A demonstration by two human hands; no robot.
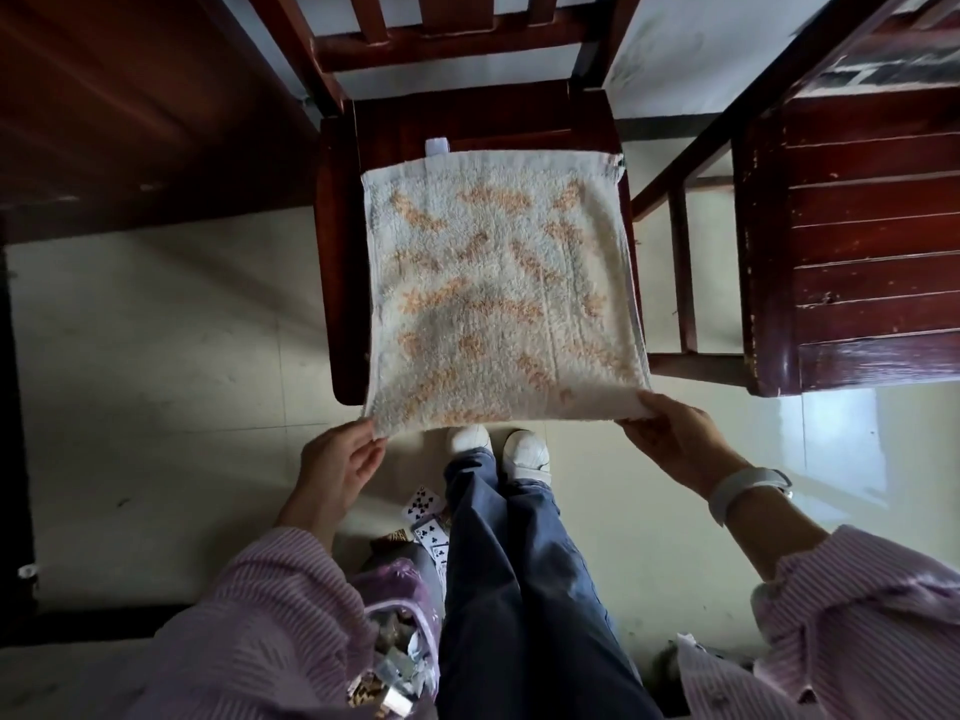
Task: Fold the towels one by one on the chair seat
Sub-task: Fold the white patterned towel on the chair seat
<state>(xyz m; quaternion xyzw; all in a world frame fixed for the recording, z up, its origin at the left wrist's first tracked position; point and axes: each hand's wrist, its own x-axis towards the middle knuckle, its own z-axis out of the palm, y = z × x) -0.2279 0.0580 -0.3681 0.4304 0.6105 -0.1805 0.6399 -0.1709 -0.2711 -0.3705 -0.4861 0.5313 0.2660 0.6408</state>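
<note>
Terry towel [498, 288], centre frame: your left hand [340, 462] and right hand [670, 439] pinch near corners; uneven lifting skews the fold off the chair seat [340, 252].

Left hand [340, 462] pinching, fingers curled; right hand [670, 439] likewise, both outstretched.

Pale tiled floor [156, 407], dark wooden cabinet [857, 241] at right, white wall [691, 54]
</note>
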